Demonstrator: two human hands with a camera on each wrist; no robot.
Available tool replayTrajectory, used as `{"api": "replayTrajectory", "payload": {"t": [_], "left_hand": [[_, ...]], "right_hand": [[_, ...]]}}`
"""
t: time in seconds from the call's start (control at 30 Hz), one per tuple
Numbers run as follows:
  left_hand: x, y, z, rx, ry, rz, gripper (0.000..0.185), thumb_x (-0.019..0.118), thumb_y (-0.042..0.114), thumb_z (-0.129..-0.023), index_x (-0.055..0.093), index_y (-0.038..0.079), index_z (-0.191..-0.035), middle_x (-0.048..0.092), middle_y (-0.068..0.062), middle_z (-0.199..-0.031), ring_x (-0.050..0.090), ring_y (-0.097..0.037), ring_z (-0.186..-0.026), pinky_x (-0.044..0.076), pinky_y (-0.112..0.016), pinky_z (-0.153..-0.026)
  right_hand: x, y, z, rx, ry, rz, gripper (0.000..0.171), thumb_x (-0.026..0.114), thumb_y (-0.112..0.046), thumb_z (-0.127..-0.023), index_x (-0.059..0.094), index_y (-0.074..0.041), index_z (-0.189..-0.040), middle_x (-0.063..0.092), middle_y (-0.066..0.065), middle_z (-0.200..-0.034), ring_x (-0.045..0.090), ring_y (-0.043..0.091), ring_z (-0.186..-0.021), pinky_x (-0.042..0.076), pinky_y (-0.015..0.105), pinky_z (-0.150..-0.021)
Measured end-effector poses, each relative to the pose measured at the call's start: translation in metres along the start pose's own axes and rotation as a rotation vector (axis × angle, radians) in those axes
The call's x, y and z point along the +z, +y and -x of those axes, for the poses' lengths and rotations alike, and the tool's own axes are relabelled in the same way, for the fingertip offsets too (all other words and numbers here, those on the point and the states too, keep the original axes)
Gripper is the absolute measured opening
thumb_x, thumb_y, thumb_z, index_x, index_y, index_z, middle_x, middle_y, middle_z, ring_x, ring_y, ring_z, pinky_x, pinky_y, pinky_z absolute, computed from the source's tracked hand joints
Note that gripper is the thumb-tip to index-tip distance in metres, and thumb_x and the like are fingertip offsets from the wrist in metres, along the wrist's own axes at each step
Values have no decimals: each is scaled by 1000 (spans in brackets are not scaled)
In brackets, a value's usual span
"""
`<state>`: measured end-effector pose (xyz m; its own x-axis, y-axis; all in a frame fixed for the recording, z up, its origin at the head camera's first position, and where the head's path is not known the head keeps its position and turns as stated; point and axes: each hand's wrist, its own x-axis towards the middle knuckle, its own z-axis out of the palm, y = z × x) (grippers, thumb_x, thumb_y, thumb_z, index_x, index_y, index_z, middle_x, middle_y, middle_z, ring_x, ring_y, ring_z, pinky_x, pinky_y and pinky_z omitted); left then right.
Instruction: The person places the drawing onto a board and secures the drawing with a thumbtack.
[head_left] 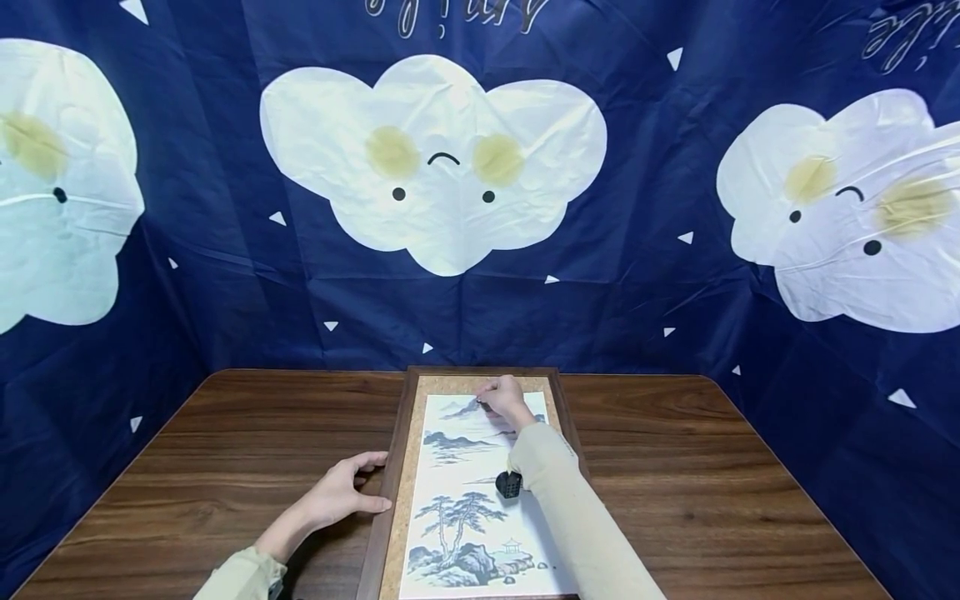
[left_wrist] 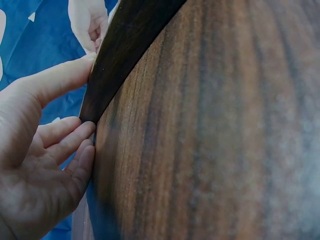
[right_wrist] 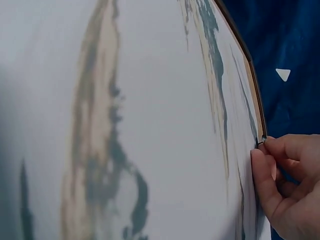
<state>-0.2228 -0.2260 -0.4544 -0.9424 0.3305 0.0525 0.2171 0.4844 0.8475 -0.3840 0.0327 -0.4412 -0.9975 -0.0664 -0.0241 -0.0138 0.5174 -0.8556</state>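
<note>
A sheet with an ink landscape lies on a cork board set in a dark wooden frame. Near the sheet's top edge my right hand pinches a small dark pin-like piece between thumb and forefinger, its tip hidden by the fingers. The right forearm crosses over the picture's right side. My left hand rests against the frame's left side. In the left wrist view, the thumb and fingertips of this hand touch the dark frame edge.
The frame stands on a brown wood-grain table, its top end at the far edge. Behind hangs a dark blue cloth printed with white clouds and triangles. A black perforated piece sits at the right cuff.
</note>
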Motion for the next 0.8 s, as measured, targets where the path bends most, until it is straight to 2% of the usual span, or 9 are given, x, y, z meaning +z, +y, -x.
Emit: {"api": "replayTrajectory", "payload": {"t": [0.17,0.23,0.43,0.6,0.8], "left_hand": [[0,1,0,8,2,-4,72,77,18,-71,42,-13,-126,46,-27,-126,43,-41,-113,40,-47,-89],[0,1,-1,10,3,-4,72,77,18,-72,42,-13,-126,46,-27,-126,43,-41,-113,40,-47,-89],[0,-1,-1,15,4,-4,72,77,17,-72,42,-13,-126,46,-27,-126,43,-41,-113,40,-47,-89],[0,-1,0,17,10,-13,71,77,17,-71,42,-13,-126,48,-26,-125,44,-40,-112,40,-47,-89],[0,-2,0,14,10,-11,71,77,17,-71,43,-12,-126,48,-26,-125,44,-39,-112,40,-45,-88]], "right_hand": [[0,-3,2,23,37,-29,9,63,-2,-80,71,0,-78,64,12,-99,57,12,-58,49,23,-46],[1,-3,2,38,50,-58,9,63,-2,-80,71,1,-79,65,12,-98,56,11,-57,49,22,-47],[2,2,3,35,69,-133,8,62,1,-80,70,2,-79,66,11,-88,56,10,-55,49,21,-47],[3,0,5,14,71,-123,9,62,2,-80,70,3,-78,67,11,-85,53,8,-46,48,20,-45],[4,0,7,-5,98,-105,9,62,2,-80,71,4,-77,67,12,-81,53,7,-44,48,21,-45]]}}
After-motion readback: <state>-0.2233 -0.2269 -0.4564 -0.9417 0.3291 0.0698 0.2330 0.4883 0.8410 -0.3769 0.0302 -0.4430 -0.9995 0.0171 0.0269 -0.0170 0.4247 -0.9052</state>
